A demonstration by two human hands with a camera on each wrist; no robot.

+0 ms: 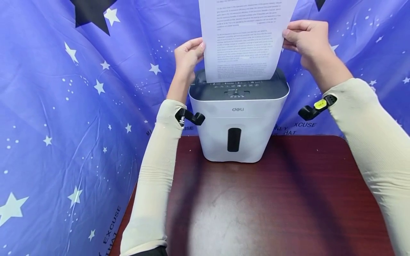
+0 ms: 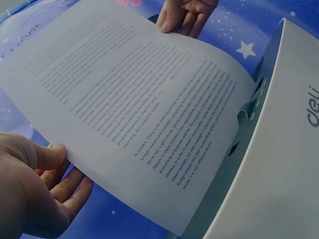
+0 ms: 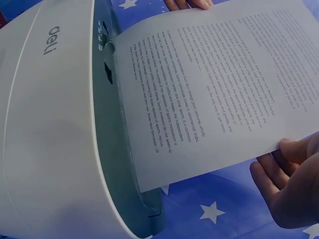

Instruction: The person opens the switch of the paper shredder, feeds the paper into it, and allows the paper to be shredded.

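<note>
A printed sheet of paper stands upright over the dark top of a white deli paper shredder, its lower edge at the top panel. By its left edge the left hand pinches the sheet between thumb and fingers. The right hand pinches the opposite edge, slightly higher up. In the left wrist view the paper curves toward the shredder's top, with the left hand at its near edge. The right wrist view has the right hand gripping the sheet's edge. Whether the lower edge is inside the slot, I cannot tell.
The shredder stands near the back of a dark red wooden table. Behind and to the left hangs a blue star-patterned cloth. Both forearms wear cream sleeves with black wrist cameras.
</note>
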